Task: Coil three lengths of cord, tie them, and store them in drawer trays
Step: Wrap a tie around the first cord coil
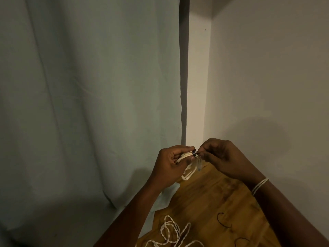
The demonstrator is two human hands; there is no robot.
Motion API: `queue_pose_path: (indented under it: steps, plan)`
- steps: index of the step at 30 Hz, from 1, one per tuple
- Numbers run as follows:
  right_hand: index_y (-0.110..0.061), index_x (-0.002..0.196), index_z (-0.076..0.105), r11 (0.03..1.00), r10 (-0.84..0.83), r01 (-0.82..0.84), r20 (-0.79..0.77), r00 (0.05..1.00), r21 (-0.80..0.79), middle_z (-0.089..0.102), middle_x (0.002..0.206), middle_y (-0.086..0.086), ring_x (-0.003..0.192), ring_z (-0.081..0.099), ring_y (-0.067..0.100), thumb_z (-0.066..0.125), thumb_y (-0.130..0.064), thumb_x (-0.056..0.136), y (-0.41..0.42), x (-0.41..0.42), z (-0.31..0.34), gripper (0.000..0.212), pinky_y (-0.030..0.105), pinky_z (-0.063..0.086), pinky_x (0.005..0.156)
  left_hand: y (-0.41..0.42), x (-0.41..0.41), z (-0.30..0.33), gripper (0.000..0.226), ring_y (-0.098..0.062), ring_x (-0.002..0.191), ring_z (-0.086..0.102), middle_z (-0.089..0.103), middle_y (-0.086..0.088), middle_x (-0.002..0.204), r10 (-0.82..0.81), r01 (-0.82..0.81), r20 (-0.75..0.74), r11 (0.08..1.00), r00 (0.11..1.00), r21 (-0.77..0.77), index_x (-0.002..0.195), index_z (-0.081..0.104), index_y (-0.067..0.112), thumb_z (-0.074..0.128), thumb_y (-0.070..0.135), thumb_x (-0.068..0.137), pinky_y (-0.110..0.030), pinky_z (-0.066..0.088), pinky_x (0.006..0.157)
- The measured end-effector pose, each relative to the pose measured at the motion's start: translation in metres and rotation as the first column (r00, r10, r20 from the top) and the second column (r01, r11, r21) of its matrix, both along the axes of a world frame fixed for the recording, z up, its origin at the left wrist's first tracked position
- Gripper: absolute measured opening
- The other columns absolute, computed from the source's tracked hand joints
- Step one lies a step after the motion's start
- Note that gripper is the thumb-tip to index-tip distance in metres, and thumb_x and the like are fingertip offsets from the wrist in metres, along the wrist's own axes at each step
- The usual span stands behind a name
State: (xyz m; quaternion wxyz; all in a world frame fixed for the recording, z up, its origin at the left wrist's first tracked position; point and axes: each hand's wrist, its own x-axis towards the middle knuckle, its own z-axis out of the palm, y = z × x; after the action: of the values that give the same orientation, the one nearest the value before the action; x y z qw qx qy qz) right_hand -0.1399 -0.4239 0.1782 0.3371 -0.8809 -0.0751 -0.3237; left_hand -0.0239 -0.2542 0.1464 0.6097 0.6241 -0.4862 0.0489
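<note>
A coil of cream cord (pixel 189 171) hangs in the air above the wooden table (pixel 210 202). My left hand (pixel 170 164) grips the coil's top with thumb and fingers. My right hand (pixel 224 157) pinches a small dark tie (pixel 195 152) that sits around the top of the coil, fingertips touching the left hand's. Loose twisted cream cord (pixel 170 230) lies in loops on the table near the bottom edge. Two dark thin ties (pixel 224 221) lie on the wood to the right of it, the second tie (pixel 241 242) at the bottom edge. No drawer or tray is in view.
A pale green curtain (pixel 89 104) hangs at the left, its hem beside the table's left edge. A white wall (pixel 267 77) stands behind and to the right of the table. Cream cord or a band (pixel 260 186) circles my right wrist.
</note>
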Motion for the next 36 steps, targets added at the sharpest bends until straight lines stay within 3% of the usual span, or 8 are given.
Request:
queue_pose_path:
  steps: [8, 13, 21, 27, 36]
  plan:
    - [-0.013, 0.094, 0.073, 0.990, -0.029, 0.044, 0.111, 0.993, -0.137, 0.067, 0.085, -0.008, 0.081, 0.064, 0.007, 0.063, -0.009, 0.093, 0.010, 0.003, -0.004, 0.011, 0.008, 0.047, 0.067, -0.004, -0.003, 0.003, 0.028, -0.006, 0.098, 0.070, 0.073, 0.008, 0.106, 0.006, -0.005, 0.005, 0.999, 1.000, -0.035, 0.113, 0.072, 0.013, 0.074, 0.015, 0.084, -0.023, 0.057, 0.086]
    - [-0.021, 0.092, 0.072, 0.996, -0.076, 0.084, 0.161, 0.984, -0.041, 0.067, 0.081, -0.011, 0.076, 0.064, 0.009, 0.065, -0.009, 0.091, 0.014, 0.003, -0.004, 0.014, 0.008, 0.047, 0.062, -0.004, -0.004, 0.003, 0.030, -0.009, 0.098, 0.070, 0.073, 0.005, 0.107, -0.026, 0.026, 0.012, 0.999, 1.000, -0.026, 0.114, 0.071, 0.011, 0.074, 0.017, 0.085, -0.026, 0.058, 0.086]
    - [-0.011, 0.093, 0.073, 0.997, -0.009, 0.020, 0.143, 0.990, -0.072, 0.069, 0.083, -0.006, 0.075, 0.066, 0.011, 0.067, -0.004, 0.090, 0.006, -0.002, -0.001, 0.010, 0.012, 0.051, 0.066, -0.006, -0.005, 0.002, 0.028, -0.011, 0.097, 0.071, 0.074, 0.007, 0.105, -0.018, 0.017, -0.037, 0.999, 0.999, -0.037, 0.113, 0.071, 0.014, 0.073, 0.014, 0.085, -0.027, 0.058, 0.086]
    - [-0.014, 0.092, 0.070, 0.998, -0.047, 0.051, 0.105, 0.993, -0.043, 0.067, 0.083, -0.006, 0.078, 0.064, 0.013, 0.062, -0.012, 0.094, 0.003, -0.001, -0.005, 0.009, 0.017, 0.054, 0.067, -0.010, -0.008, 0.001, 0.028, -0.012, 0.097, 0.071, 0.074, 0.003, 0.106, -0.018, 0.017, -0.030, 0.999, 0.999, -0.040, 0.113, 0.072, 0.011, 0.073, 0.013, 0.085, -0.028, 0.058, 0.086]
    - [-0.019, 0.093, 0.067, 0.993, -0.067, 0.084, 0.182, 0.981, -0.087, 0.063, 0.087, -0.010, 0.083, 0.061, 0.010, 0.062, -0.007, 0.093, 0.008, -0.004, -0.008, 0.012, 0.010, 0.049, 0.069, -0.019, -0.016, 0.002, 0.027, -0.008, 0.098, 0.070, 0.074, 0.003, 0.107, 0.036, -0.038, -0.037, 0.998, 0.999, -0.047, 0.114, 0.072, 0.012, 0.071, 0.016, 0.087, -0.024, 0.057, 0.086]
